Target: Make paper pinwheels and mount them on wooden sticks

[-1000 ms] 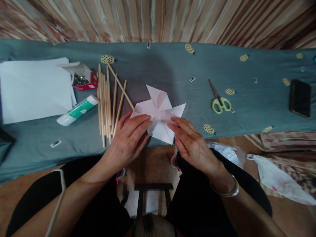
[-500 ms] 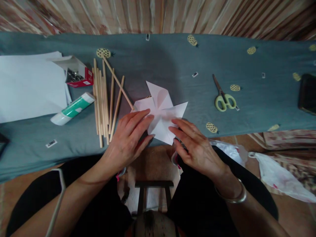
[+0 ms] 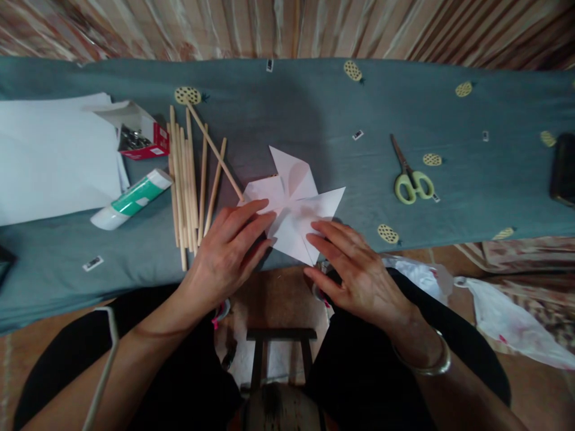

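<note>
A white paper pinwheel [image 3: 291,206] with four-pointed folded blades lies near the table's front edge. My left hand [image 3: 231,242] rests over its left side, fingers stretched out and touching the paper. On the lower right blade lie the fingertips of my right hand [image 3: 348,257], its thumb apart at the paper's edge. Neither hand grips anything that I can see. One wooden stick [image 3: 215,149] slants down to the pinwheel's left blade; whether it is joined there I cannot tell.
Left of the pinwheel lie several wooden sticks [image 3: 183,185], a green-and-white tube [image 3: 132,199], a red box of small metal pieces [image 3: 159,142] and white paper sheets [image 3: 49,155]. Green-handled scissors [image 3: 413,185] lie to the right. A dark object [image 3: 563,167] sits at the far right.
My left hand has slid slightly left and down on the paper. My right thumb has moved away from the lower blade's edge. The pinwheel stays almost in place.
</note>
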The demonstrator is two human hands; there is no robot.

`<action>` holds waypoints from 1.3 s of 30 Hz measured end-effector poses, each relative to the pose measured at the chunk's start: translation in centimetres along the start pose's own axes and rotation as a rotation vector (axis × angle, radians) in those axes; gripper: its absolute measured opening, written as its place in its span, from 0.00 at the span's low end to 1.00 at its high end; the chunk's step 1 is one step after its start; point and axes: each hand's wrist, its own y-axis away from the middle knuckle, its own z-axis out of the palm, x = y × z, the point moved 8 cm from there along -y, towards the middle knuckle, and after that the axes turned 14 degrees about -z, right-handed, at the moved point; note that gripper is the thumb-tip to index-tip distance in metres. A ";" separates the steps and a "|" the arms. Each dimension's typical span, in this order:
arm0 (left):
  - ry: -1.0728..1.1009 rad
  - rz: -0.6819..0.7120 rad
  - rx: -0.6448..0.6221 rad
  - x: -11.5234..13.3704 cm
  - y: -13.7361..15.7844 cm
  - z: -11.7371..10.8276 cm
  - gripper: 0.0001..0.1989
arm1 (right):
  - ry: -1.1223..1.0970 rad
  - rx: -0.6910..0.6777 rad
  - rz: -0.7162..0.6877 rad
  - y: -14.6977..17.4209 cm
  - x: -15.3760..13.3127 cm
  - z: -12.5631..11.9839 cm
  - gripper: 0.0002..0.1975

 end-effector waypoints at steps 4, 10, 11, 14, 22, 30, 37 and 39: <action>0.008 -0.016 -0.012 0.0 -0.1 0.1 0.18 | 0.011 -0.009 0.019 -0.2 0.1 -0.3 0.22; 0.022 -0.026 -0.012 0.1 -0.2 0.2 0.16 | 0.042 -0.010 -0.026 -0.8 -0.5 0.0 0.22; 0.019 -0.026 -0.009 0.2 -0.3 0.3 0.15 | 0.040 -0.017 -0.022 -0.8 -0.6 0.2 0.22; 0.014 -0.033 -0.006 0.0 -0.3 0.4 0.13 | 0.024 -0.052 0.001 -1.0 -0.6 0.8 0.22; 0.050 -0.020 -0.038 -0.2 -0.3 1.2 0.12 | 0.033 -0.088 0.013 -1.2 -0.5 1.0 0.21; 0.032 -0.013 -0.047 0.1 -0.7 1.4 0.11 | 0.046 -0.109 0.001 -1.3 -0.6 1.1 0.22; 0.009 -0.026 -0.058 0.0 -0.6 1.5 0.13 | 0.056 -0.112 -0.004 -1.3 -0.7 1.0 0.22; 0.020 -0.032 -0.058 0.0 -0.5 1.4 0.15 | 0.061 -0.114 -0.003 -1.4 -0.7 1.0 0.22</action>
